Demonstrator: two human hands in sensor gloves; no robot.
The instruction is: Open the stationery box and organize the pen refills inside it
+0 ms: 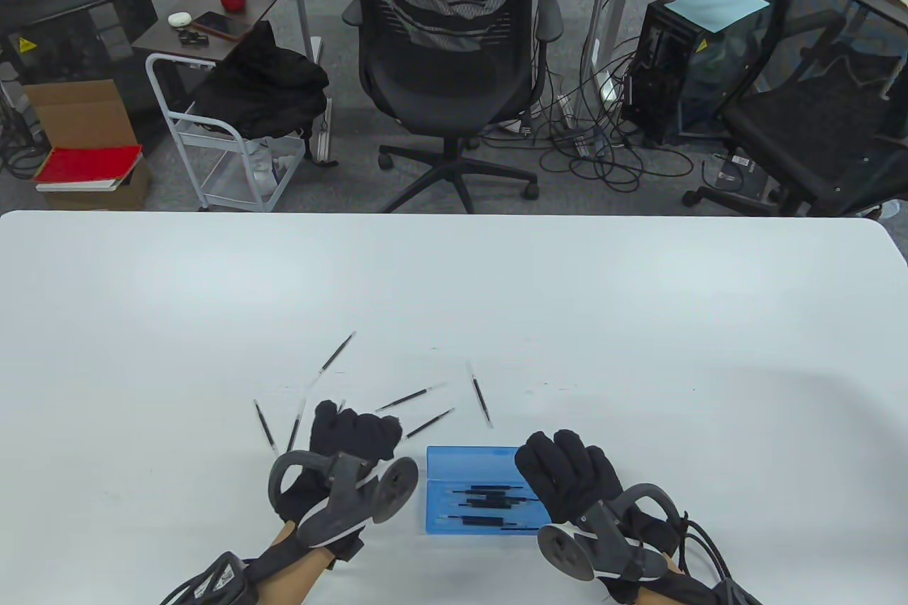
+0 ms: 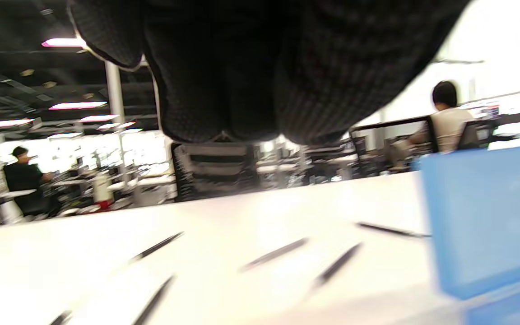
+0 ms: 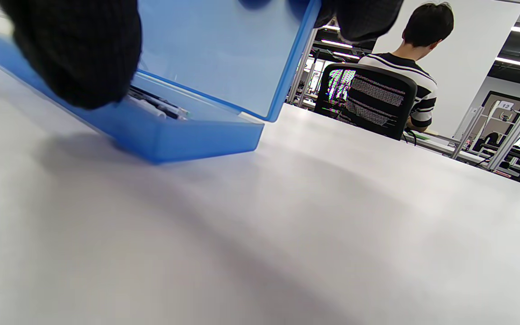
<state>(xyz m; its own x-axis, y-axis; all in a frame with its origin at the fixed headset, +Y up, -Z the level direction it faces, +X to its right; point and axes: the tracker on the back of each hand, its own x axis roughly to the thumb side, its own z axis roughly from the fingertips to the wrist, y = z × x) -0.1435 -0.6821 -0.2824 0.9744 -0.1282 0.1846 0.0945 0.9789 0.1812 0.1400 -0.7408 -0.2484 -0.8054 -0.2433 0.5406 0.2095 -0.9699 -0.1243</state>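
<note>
Your right hand (image 1: 567, 477) pinches the stationery box's lid (image 3: 206, 49) raised, box (image 1: 482, 491) by the table's near edge; your left hand (image 1: 351, 431), whether holding anything unclear, sits nearer the loose refills (image 1: 415, 398) scattered just beyond, axes fanned.

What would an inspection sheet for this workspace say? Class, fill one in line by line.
Surface: white table, bare apart from the job's things.
Job's things: blue stationery box, lid raised, several refills inside; six loose pen refills on the table to its left.
Clutter: nothing seen.
Grippers: left hand over the loose refills, grip unclear; right hand holds the box lid up.
Cables: glove leads at both wrists; tangled cables on the floor.
Surroundings: office chairs, cart, seated people.
</note>
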